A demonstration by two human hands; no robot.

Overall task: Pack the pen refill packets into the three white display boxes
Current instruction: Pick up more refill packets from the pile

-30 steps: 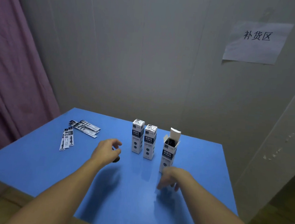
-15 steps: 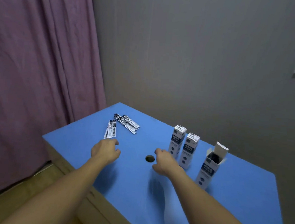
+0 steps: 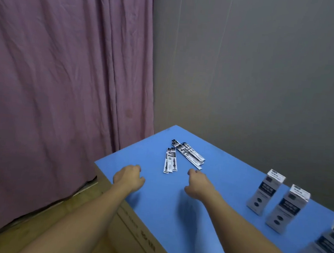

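**Refill packets not yet picked up, both hands closing in**

Refill packets lie in two small heaps near the far left corner of the blue worktop [image 3: 205,210]: a nearer pair [image 3: 170,160] lying roughly parallel, and a fanned bundle [image 3: 189,154] just beyond it, slanting toward the far edge. The two heaps sit just beside each other, perhaps touching at their far ends.

The left hand [image 3: 128,177] hovers near the left edge, fingers loosely curled and holding nothing. The right hand [image 3: 197,183] is just short of the nearer end of the fanned bundle, fingers relaxed and slightly bent, also empty. Neither hand touches a packet.

The three white display boxes stand upright in a row along the right side, well apart from the packets: the first box [image 3: 265,189], the second box [image 3: 287,208], and the third box [image 3: 325,247], cut off by the picture's edge, with its top seemingly open.

The step in hand looks like the reach for packets. Next, the fingers must pinch the thin, flat packets off the surface, probably by sliding or lifting an end, then carry them across to the open box.
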